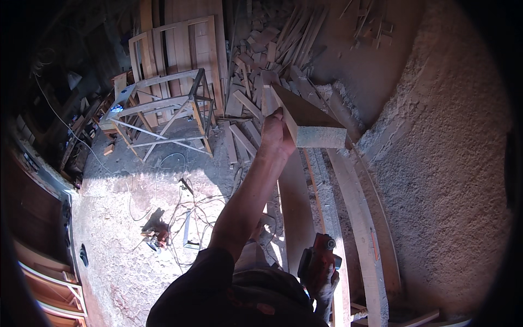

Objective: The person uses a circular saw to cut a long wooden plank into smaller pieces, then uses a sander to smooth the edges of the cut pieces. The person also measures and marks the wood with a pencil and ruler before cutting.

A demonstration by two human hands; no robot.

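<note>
My left hand (277, 132) is closed on a wooden board (319, 137), gripping its left side, with the pale end of the board facing toward me. Below it, at the lower middle right, my right hand (326, 291) holds a red and black power tool (321, 256). Long planks (347, 191) lie beneath the board and beside the tool, running toward the lower edge. The left hand's fingertips are partly hidden by the board.
Scrap wood (250, 98) is piled ahead, beside a wooden frame stand (199, 120) and leaning door panels (185, 43). Cords (180, 153) and another red tool (160, 234) lie on the sunlit floor (109, 212). A rough wall (447, 163) rises on the right.
</note>
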